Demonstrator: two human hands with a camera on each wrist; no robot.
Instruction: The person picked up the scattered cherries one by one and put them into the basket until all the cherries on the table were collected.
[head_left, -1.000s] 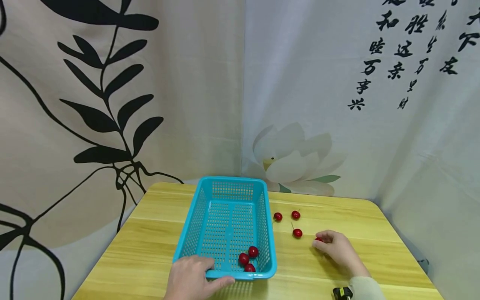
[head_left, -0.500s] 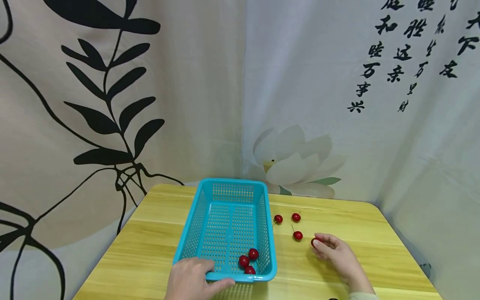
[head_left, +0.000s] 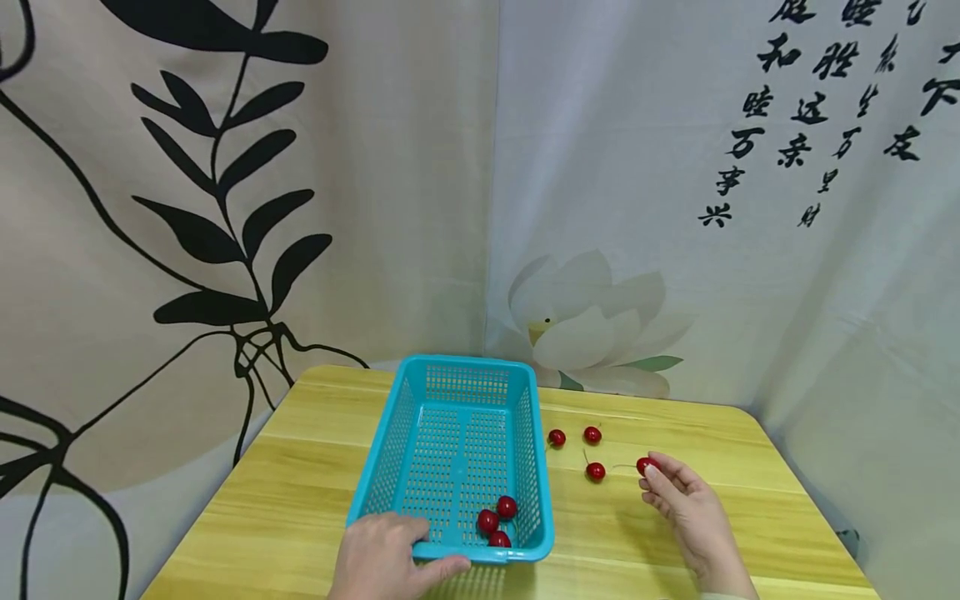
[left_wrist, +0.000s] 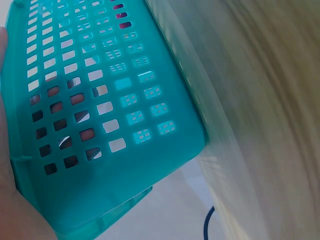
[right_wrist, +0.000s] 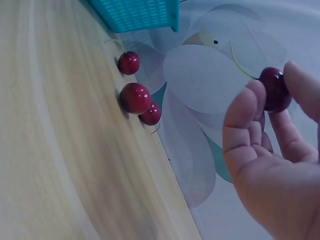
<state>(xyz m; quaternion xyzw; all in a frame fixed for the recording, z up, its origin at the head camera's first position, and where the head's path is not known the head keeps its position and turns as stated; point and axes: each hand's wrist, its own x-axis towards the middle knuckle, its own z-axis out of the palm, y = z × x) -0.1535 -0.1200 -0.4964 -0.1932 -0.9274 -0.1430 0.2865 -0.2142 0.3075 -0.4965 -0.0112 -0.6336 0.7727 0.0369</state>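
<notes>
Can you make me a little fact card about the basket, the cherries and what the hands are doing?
Basket: blue, full of little holes, on the wooden table
Inside it: three cherries, near the right front corner
Right of it: three loose cherries
Left hand: grips the basket's front left corner
Right hand: pinches one stemmed cherry above the table

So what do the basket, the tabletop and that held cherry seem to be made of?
Basket: probably moulded plastic, slightly glossy, from its even colour and regular holes.
Tabletop: wood or wood-look laminate with a soft sheen; the visible grain fits both.
Cherry in the right hand: glossy skin and thin stem suggest real fruit, though imitation is possible.
</notes>
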